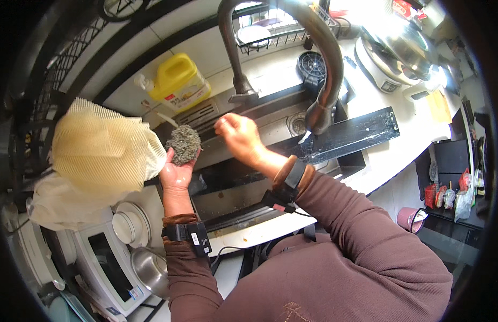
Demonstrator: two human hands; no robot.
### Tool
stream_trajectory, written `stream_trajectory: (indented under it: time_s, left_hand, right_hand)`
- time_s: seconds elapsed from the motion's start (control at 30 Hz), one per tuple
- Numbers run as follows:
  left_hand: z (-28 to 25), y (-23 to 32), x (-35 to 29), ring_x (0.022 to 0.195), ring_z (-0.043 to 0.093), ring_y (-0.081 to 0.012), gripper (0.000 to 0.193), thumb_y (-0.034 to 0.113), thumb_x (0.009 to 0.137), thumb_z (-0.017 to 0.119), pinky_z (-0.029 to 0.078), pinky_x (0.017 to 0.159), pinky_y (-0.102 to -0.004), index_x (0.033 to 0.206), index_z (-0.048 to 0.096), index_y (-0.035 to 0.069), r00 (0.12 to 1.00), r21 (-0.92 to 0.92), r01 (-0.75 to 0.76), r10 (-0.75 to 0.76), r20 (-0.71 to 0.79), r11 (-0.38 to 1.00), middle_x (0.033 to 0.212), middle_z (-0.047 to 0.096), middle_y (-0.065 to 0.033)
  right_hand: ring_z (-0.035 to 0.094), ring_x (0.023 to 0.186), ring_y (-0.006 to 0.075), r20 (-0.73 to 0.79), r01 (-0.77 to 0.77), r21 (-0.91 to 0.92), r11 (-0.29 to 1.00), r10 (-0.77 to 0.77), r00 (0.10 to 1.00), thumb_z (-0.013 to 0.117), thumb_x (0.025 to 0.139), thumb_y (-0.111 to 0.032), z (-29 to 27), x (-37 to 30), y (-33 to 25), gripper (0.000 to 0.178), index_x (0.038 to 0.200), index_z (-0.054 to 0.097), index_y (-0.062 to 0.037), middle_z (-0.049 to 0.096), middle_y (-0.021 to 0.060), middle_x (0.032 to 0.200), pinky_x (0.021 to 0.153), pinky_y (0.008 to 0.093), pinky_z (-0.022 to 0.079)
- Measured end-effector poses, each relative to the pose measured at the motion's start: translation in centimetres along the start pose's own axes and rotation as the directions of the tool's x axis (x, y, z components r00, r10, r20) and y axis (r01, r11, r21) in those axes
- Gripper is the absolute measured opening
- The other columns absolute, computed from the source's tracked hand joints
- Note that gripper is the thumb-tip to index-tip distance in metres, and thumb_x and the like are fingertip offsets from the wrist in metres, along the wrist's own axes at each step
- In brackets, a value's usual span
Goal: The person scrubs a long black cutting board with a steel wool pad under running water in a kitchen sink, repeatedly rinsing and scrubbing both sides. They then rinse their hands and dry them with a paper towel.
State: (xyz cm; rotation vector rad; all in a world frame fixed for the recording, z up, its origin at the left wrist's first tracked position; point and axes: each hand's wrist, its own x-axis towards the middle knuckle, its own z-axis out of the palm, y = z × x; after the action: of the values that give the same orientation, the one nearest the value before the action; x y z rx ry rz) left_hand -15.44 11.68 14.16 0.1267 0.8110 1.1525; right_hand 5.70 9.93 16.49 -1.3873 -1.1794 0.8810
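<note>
My left hand is raised palm-up over the left side of the sink and holds a grey steel-wool scrubber in its fingers. My right hand hovers a little to the right of the scrubber, fingers loosely curled, and I cannot see anything in it. A dark bronze curved faucet arches over the sink, its spout ending just right of my right hand. Both wrists wear black bands over brown sleeves.
A yellow detergent jug stands behind the sink. A pale yellow mesh cloth hangs at the left. A black tray spans the sink's right side. A cooker with a shiny lid sits at the back right; a steel bowl lies below left.
</note>
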Motion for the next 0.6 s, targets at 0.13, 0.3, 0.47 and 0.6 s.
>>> stream_trajectory:
  time_s: [0.13, 0.3, 0.47, 0.6]
  left_hand:
    - [-0.1, -2.8, -2.8, 0.131, 0.042, -0.0408, 0.048, 0.018, 0.096, 0.042, 0.033, 0.108, -0.0607, 0.139, 0.038, -0.002, 0.996, 0.000, 0.077, -0.077, 0.052, 0.997, 0.143, 0.043, -0.0208]
    - [1.6, -5.0, -5.3, 0.130, 0.043, -0.0399, 0.047, 0.017, 0.096, 0.043, 0.034, 0.108, -0.0599, 0.138, 0.040, -0.003, 0.992, 0.045, 0.068, -0.073, 0.099, 0.997, 0.141, 0.046, -0.0210]
    - [2.4, -9.3, -7.9, 0.128, 0.046, -0.0395, 0.046, 0.019, 0.098, 0.043, 0.036, 0.108, -0.0577, 0.138, 0.039, -0.003, 0.989, 0.034, 0.128, -0.130, 0.069, 0.991, 0.140, 0.046, -0.0213]
    - [4.7, -17.0, -9.3, 0.116, 0.056, -0.0308, 0.038, 0.020, 0.100, 0.044, 0.047, 0.099, -0.0481, 0.132, 0.047, 0.000, 0.958, 0.054, 0.287, -0.287, -0.006, 0.956, 0.131, 0.055, -0.0166]
  right_hand:
    - [0.063, 0.075, 0.0139, 0.041, -0.172, 0.111, 0.979, 0.169, 0.985, 0.052, 0.097, -0.021, -1.1, 4.7, 4.0, 0.027, 0.098, 0.067, 0.0015, 0.068, 0.0063, 0.081, 0.069, 0.0282, 0.051]
    - [0.061, 0.092, 0.0143, 0.118, -0.185, 0.306, 0.934, 0.156, 0.981, 0.052, 0.099, -0.029, -1.0, 5.1, 6.1, 0.040, 0.128, 0.056, -0.0014, 0.066, 0.0070, 0.110, 0.078, 0.0279, 0.050]
    - [0.059, 0.101, 0.0147, 0.497, -0.595, 0.383, 0.706, 0.386, 0.777, 0.054, 0.098, -0.040, -7.3, -5.2, 6.6, 0.046, 0.130, 0.056, -0.0075, 0.063, 0.0058, 0.116, 0.083, 0.0306, 0.049]
    - [0.052, 0.116, 0.0173, 0.691, -0.812, 0.418, 0.407, 0.438, 0.575, 0.044, 0.098, -0.052, -12.6, -11.0, 5.6, 0.054, 0.141, 0.042, -0.0187, 0.055, 0.0005, 0.128, 0.092, 0.0421, 0.047]
